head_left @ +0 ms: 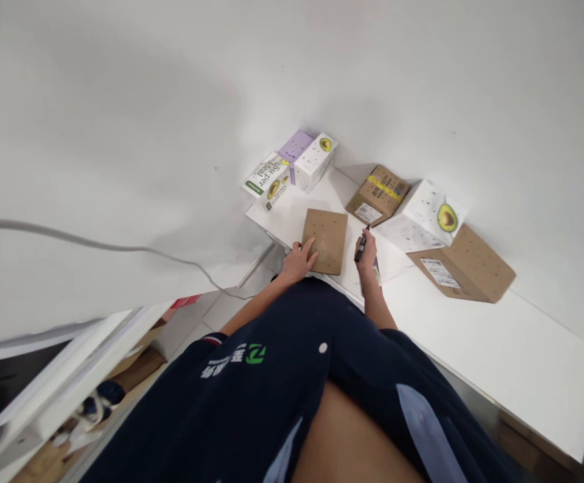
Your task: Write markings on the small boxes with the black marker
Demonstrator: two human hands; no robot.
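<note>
A flat brown cardboard box [326, 238] lies on the white table [497, 349] in front of me. My left hand [299, 260] rests on its near left corner with the fingers spread flat. My right hand [367, 258] is closed round a black marker [361, 247], held just right of the box with its tip pointing away from me. The marker tip hangs above the table between the flat box and a taped brown carton [378, 194].
White avocado-print boxes [430, 215] and a larger brown box with a label [465, 268] lie to the right. Several printed cartons [292, 168] stand at the table's far end against the wall. A grey cable [95, 245] runs along the left.
</note>
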